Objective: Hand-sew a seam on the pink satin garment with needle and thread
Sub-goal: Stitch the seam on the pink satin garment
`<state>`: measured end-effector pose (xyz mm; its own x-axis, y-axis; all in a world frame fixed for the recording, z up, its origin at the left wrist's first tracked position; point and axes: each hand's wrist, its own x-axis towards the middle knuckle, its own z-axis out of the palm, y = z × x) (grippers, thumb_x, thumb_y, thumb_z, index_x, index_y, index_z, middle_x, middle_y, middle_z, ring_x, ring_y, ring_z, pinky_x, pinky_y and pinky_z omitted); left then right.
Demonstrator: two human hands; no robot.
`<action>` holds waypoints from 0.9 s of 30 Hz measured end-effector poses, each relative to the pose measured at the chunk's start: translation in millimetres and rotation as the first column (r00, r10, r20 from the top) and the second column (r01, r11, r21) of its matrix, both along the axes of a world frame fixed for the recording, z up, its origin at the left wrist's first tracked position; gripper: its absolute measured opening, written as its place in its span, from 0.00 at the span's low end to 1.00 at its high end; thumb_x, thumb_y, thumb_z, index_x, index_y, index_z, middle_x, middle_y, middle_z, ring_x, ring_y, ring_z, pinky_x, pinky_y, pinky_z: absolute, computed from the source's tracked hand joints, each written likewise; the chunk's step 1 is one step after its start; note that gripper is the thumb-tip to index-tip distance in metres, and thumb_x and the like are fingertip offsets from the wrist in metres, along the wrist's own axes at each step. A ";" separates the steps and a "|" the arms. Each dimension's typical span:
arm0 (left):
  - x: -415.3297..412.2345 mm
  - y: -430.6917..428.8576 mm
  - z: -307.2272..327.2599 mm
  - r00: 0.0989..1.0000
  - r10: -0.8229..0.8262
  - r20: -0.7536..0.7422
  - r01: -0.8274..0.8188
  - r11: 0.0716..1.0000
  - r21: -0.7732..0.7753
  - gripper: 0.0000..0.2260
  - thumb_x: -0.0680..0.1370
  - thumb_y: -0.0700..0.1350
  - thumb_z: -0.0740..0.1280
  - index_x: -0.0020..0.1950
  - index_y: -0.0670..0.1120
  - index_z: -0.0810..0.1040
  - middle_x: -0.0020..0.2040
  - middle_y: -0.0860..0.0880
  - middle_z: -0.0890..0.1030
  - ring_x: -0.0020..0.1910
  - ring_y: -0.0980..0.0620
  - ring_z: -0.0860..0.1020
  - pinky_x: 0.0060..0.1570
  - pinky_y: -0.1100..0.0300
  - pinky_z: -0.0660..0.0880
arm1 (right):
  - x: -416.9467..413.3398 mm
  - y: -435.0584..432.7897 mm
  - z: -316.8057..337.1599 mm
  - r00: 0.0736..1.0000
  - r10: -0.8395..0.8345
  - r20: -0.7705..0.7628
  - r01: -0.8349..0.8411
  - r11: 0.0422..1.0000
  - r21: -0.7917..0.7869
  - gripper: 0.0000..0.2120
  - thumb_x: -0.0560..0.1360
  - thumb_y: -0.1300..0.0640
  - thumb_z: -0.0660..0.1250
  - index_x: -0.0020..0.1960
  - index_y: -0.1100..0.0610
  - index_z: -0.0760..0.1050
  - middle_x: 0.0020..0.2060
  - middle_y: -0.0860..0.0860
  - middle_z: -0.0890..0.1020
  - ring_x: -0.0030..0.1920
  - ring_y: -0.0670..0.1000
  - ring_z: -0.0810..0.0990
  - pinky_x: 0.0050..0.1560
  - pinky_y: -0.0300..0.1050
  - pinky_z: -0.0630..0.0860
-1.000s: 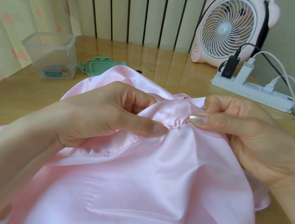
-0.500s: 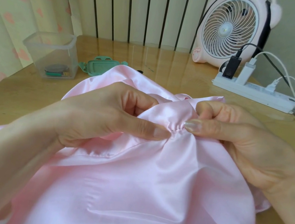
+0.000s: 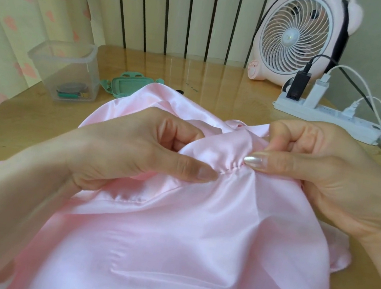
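The left hand [image 3: 132, 154] pinches the pink satin garment [image 3: 192, 245], thumb on top and fingers curled under a raised fold. The right hand [image 3: 325, 177] pinches the same fold just beside it. Between the two thumb tips runs a short puckered seam [image 3: 229, 168]. Beyond the left hand stand a clear plastic container [image 3: 71, 69] and a green lid [image 3: 125, 85].

The right hand [image 3: 317, 175] has a long thumbnail [image 3: 254, 160], oval at the tip, with shiny pearl-silver polish. The left hand [image 3: 133, 150] has a shorter thumbnail [image 3: 207, 173], pale and slightly glossy. Both forearms are bare.
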<state>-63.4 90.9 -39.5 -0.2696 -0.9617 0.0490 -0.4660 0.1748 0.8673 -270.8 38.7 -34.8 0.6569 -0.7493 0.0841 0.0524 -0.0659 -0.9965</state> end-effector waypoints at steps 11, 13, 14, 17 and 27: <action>-6.7 4.3 6.5 0.998 0.035 0.051 -0.037 0.998 0.050 0.21 0.66 0.48 0.70 0.47 0.32 0.77 0.45 0.28 0.76 0.39 0.44 0.74 0.48 0.32 0.72 | 4.5 10.1 5.1 0.990 -0.142 -0.011 0.139 0.981 -0.139 0.11 0.55 0.64 0.71 0.29 0.63 0.68 0.17 0.49 0.72 0.16 0.40 0.67 0.17 0.27 0.61; -7.0 4.9 7.2 0.998 0.047 0.046 -0.049 0.998 0.050 0.21 0.66 0.49 0.70 0.47 0.32 0.78 0.45 0.28 0.77 0.39 0.44 0.74 0.48 0.32 0.72 | 4.8 9.4 4.2 0.988 -0.153 -0.004 0.151 0.977 -0.148 0.12 0.55 0.64 0.74 0.28 0.62 0.69 0.19 0.51 0.73 0.17 0.40 0.67 0.18 0.28 0.62; -6.6 4.6 6.9 0.998 0.056 0.043 -0.058 0.997 0.052 0.21 0.66 0.49 0.70 0.47 0.32 0.78 0.45 0.28 0.77 0.39 0.44 0.75 0.48 0.32 0.72 | 4.0 7.7 2.6 0.986 -0.164 -0.015 0.159 0.972 -0.171 0.14 0.54 0.66 0.77 0.28 0.60 0.71 0.21 0.53 0.74 0.19 0.42 0.69 0.20 0.28 0.63; -4.4 3.6 4.7 0.995 0.095 0.026 -0.096 0.993 0.070 0.21 0.66 0.50 0.71 0.49 0.34 0.80 0.47 0.31 0.79 0.40 0.44 0.77 0.51 0.35 0.74 | 4.7 6.5 -2.1 0.971 -0.234 -0.048 0.212 0.938 -0.273 0.09 0.58 0.60 0.75 0.28 0.57 0.74 0.27 0.62 0.78 0.28 0.50 0.71 0.29 0.37 0.68; -6.6 1.0 -9.2 0.955 0.247 -0.161 -0.239 0.969 0.067 0.16 0.67 0.45 0.78 0.43 0.33 0.79 0.28 0.47 0.74 0.23 0.56 0.69 0.29 0.66 0.66 | 25.4 28.5 -28.6 0.875 -0.483 0.020 0.302 0.515 -0.802 0.11 0.67 0.62 0.73 0.32 0.62 0.71 0.28 0.52 0.73 0.27 0.44 0.65 0.28 0.32 0.63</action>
<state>-70.0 91.9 -48.7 -0.0191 -0.9995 0.0268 -0.3372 0.0317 0.9409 -245.4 67.1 -63.4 0.3801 -0.6437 0.6642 -0.3497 -0.7648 -0.5410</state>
